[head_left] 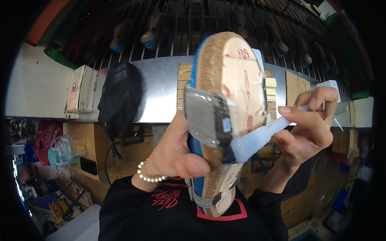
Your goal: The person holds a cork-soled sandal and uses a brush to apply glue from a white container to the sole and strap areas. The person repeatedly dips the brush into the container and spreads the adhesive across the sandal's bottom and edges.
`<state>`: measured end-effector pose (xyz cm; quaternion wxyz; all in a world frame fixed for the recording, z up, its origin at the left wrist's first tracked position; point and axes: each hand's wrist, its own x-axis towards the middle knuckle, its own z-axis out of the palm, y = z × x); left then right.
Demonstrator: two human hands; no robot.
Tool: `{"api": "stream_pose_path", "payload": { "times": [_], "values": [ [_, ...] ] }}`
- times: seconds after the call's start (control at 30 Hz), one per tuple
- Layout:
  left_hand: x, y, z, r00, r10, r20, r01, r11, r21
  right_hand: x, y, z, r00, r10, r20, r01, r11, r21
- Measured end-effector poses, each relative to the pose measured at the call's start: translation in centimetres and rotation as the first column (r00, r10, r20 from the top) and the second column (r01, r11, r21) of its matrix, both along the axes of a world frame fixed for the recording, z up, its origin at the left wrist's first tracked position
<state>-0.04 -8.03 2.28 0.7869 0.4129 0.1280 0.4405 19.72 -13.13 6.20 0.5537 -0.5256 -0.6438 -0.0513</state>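
Upright in front of my chest is a sandal (247, 100), with its beige underside turned partly toward me. Cork runs along its side, and a blue layer lies on the left. A grey strap (203, 116) under clear film crosses the side; another strap shows near the lower end. My left hand (177, 150) is closed around the sandal from the left, thumb on the cork edge. Between the fingers of my right hand (307, 124) is a pale blue plastic-handled brush (261, 138). Its wide end is at the underside's edge by the strap; its tip is partly hidden.
Behind the sandal stretches a metal worktop (159, 84) carrying a black mesh bag (120, 96) and a small carton (82, 88). Beyond it, a rack of metal bars (177, 36) holds several more sandals. A bagged cup (64, 150) sits at lower left.
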Motion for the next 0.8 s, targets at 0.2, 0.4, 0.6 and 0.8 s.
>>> {"api": "stream_pose_path", "payload": {
  "times": [0.2, 0.4, 0.6, 0.8],
  "values": [
    [-1.4, 2.9, -0.4, 0.961, -0.227, -0.156, 0.261, 0.929, 0.260, 0.9, 0.2, 0.7, 0.996, 0.007, 0.085, -0.011, 0.999, 0.043],
    [-2.9, 1.3, 1.9, 0.934, -0.172, -0.314, 0.206, 0.975, 0.079, 1.4, 0.5, 0.2, 0.971, 0.159, 0.176, -0.175, 0.982, 0.077],
    [-2.6, 1.9, 1.8, 0.965, -0.179, -0.192, 0.160, 0.981, -0.107, 0.8, 0.1, 0.0, 0.966, 0.196, 0.167, -0.209, 0.976, 0.063],
    [-3.0, 2.5, 1.6, 0.988, -0.111, -0.106, 0.106, 0.993, -0.048, 1.0, 0.5, 0.0, 0.934, 0.329, 0.136, -0.332, 0.943, -0.006]
  ]
}}
